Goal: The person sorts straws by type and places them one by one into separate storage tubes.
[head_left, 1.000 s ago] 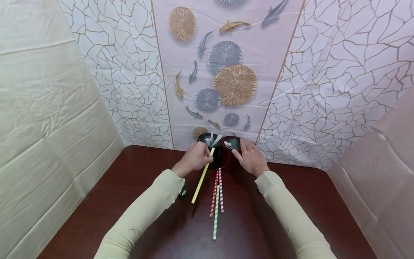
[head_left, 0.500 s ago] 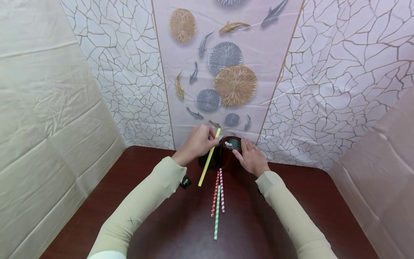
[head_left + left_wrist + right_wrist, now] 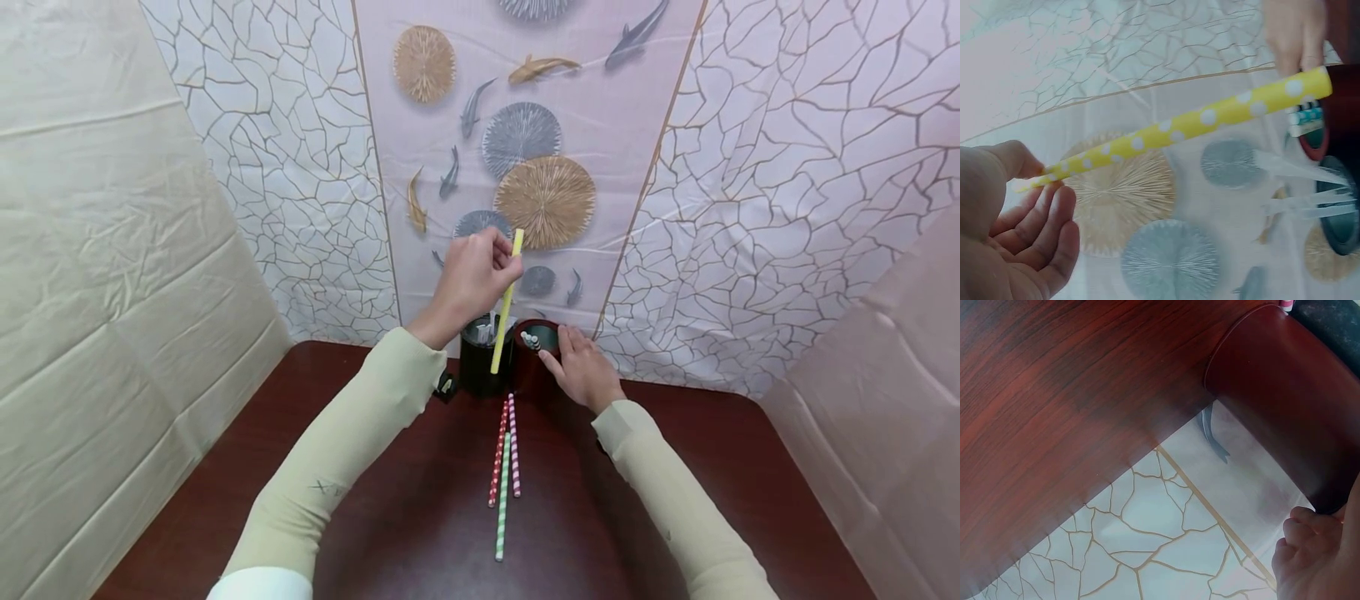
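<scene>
1. yellow straw [image 3: 506, 312]: probably light, stiff, crushable; we'd pinch softly near its top.
2. our left hand [image 3: 472, 275] pinches it, twelve o'clock of the loose straws [image 3: 505, 475].
3. our right hand [image 3: 585, 369] rests, fingers extended, on the red cup [image 3: 531, 372].

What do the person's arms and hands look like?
The left hand and right hand are bare. Left sleeve and right sleeve are long, pale cream; the left bears a dark X-like mark, with white fabric higher up. A small black object shows beside the left cuff.
</scene>
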A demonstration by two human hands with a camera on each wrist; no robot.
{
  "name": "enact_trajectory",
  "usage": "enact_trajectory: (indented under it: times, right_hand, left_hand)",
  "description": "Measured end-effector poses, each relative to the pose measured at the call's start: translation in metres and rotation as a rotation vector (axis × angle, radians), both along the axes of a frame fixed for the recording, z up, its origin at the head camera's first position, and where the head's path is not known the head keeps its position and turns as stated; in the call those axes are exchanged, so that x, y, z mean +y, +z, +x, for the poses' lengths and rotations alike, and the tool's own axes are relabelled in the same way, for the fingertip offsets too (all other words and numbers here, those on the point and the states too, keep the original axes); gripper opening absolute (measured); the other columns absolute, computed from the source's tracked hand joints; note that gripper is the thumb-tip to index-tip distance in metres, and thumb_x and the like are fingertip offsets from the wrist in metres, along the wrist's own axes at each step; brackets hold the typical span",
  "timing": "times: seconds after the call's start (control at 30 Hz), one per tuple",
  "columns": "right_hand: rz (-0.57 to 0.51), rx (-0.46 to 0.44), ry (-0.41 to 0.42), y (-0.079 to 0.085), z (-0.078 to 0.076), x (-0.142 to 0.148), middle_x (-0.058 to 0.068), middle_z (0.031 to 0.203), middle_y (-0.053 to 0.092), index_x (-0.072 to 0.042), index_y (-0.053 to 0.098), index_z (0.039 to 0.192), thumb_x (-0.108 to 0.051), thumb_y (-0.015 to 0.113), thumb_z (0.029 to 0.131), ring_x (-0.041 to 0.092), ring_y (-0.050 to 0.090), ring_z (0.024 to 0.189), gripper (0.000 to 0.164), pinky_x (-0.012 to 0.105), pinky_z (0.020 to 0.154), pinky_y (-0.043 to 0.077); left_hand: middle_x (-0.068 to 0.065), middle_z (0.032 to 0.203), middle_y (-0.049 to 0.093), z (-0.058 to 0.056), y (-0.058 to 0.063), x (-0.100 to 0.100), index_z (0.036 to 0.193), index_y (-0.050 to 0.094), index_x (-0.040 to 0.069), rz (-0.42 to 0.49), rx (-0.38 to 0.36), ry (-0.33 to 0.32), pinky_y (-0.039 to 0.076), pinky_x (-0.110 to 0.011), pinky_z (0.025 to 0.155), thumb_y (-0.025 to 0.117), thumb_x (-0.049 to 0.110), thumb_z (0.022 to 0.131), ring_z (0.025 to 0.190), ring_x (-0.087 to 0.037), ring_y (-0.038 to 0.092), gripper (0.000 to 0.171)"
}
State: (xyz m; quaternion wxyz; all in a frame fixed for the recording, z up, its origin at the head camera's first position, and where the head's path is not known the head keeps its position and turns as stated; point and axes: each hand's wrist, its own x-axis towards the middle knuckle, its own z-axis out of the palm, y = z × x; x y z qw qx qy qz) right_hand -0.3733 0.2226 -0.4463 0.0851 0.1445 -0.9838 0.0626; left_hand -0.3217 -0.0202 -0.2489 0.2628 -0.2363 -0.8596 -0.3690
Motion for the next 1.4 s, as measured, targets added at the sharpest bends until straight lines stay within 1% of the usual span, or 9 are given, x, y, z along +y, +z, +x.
enact_trajectory:
  times: [0.2, 0.33, 0.43, 0.63, 0.87, 1.0, 1.13, 1.23, 1.4]
  right_hand:
    - [0.000, 0.019, 0.002, -0.001, 0.000, 0.000, 0.028, 0.171, 0.028, 0.006, 0.020, 0.165, -0.059, 0.026, 0.113, 0.042, 0.029, 0.160, 0.084, 0.056, 0.130, 0.028]
    - [-0.005, 0.025, 0.003, -0.001, 0.000, -0.001, 0.028, 0.171, 0.029, 0.007, 0.021, 0.165, -0.057, 0.029, 0.113, 0.043, 0.030, 0.160, 0.082, 0.056, 0.129, 0.029]
    - [-0.008, 0.025, 0.005, -0.001, 0.001, -0.002, 0.027, 0.170, 0.030, 0.007, 0.021, 0.165, -0.056, 0.030, 0.113, 0.042, 0.030, 0.160, 0.082, 0.055, 0.130, 0.029]
    - [-0.014, 0.025, 0.008, -0.003, 0.000, -0.002, 0.027, 0.171, 0.030, 0.006, 0.022, 0.165, -0.058, 0.029, 0.113, 0.041, 0.030, 0.160, 0.083, 0.055, 0.130, 0.029]
    - [-0.021, 0.041, 0.005, -0.003, 0.000, 0.000, 0.027, 0.170, 0.031, 0.006, 0.024, 0.165, -0.057, 0.031, 0.113, 0.042, 0.032, 0.159, 0.082, 0.055, 0.129, 0.030]
    - [-0.010, 0.054, 0.003, -0.003, 0.000, -0.001, 0.027, 0.170, 0.032, 0.007, 0.024, 0.164, -0.056, 0.032, 0.113, 0.042, 0.033, 0.158, 0.082, 0.055, 0.129, 0.031]
    - [0.000, 0.046, 0.005, -0.003, 0.000, -0.001, 0.027, 0.170, 0.031, 0.007, 0.023, 0.165, -0.057, 0.032, 0.113, 0.042, 0.033, 0.158, 0.082, 0.055, 0.129, 0.031]
    - [0.002, 0.039, 0.008, -0.002, 0.000, -0.002, 0.027, 0.170, 0.031, 0.007, 0.022, 0.165, -0.057, 0.031, 0.113, 0.042, 0.033, 0.158, 0.082, 0.055, 0.129, 0.031]
    - [-0.008, 0.042, 0.011, -0.001, 0.000, 0.000, 0.027, 0.170, 0.031, 0.007, 0.023, 0.165, -0.056, 0.030, 0.113, 0.041, 0.032, 0.159, 0.082, 0.055, 0.129, 0.030]
  left_hand:
    - [-0.007, 0.090, 0.080, -0.005, 0.013, 0.009, 0.102, 0.071, 0.003, 0.073, 0.051, 0.015, 0.058, -0.031, 0.084, 0.070, 0.016, 0.098, 0.081, -0.018, 0.075, 0.013]
    - [-0.008, 0.092, 0.080, -0.010, 0.014, 0.014, 0.103, 0.070, 0.003, 0.101, 0.074, 0.024, 0.059, -0.030, 0.085, 0.069, 0.016, 0.100, 0.084, -0.018, 0.076, 0.013]
    - [-0.008, 0.094, 0.080, -0.014, 0.012, 0.017, 0.104, 0.069, 0.004, 0.111, 0.085, 0.037, 0.060, -0.030, 0.086, 0.069, 0.017, 0.100, 0.086, -0.018, 0.077, 0.014]
    - [-0.008, 0.096, 0.081, -0.023, -0.001, 0.021, 0.104, 0.071, 0.004, 0.111, 0.071, 0.056, 0.060, -0.033, 0.089, 0.068, 0.017, 0.100, 0.088, -0.019, 0.078, 0.014]
    - [-0.007, 0.098, 0.082, -0.036, -0.027, 0.029, 0.105, 0.073, 0.004, 0.082, 0.036, 0.071, 0.060, -0.034, 0.091, 0.071, 0.014, 0.098, 0.091, -0.018, 0.079, 0.012]
    - [-0.007, 0.100, 0.083, -0.041, -0.042, 0.034, 0.106, 0.073, 0.005, 0.040, 0.020, 0.072, 0.060, -0.034, 0.093, 0.070, 0.014, 0.099, 0.094, -0.018, 0.080, 0.012]
    - [-0.010, 0.108, 0.082, -0.043, -0.054, 0.037, 0.112, 0.074, 0.004, -0.065, 0.000, 0.085, 0.060, -0.036, 0.094, 0.071, 0.017, 0.099, 0.102, -0.024, 0.079, 0.019]
    - [-0.013, 0.111, 0.081, -0.042, -0.059, 0.037, 0.116, 0.073, 0.002, -0.134, -0.012, 0.095, 0.060, -0.040, 0.093, 0.073, 0.021, 0.098, 0.103, -0.030, 0.077, 0.026]
    - [-0.016, 0.106, 0.079, -0.040, -0.057, 0.032, 0.112, 0.073, -0.001, -0.131, -0.027, 0.094, 0.060, -0.042, 0.090, 0.074, 0.022, 0.097, 0.097, -0.032, 0.074, 0.028]
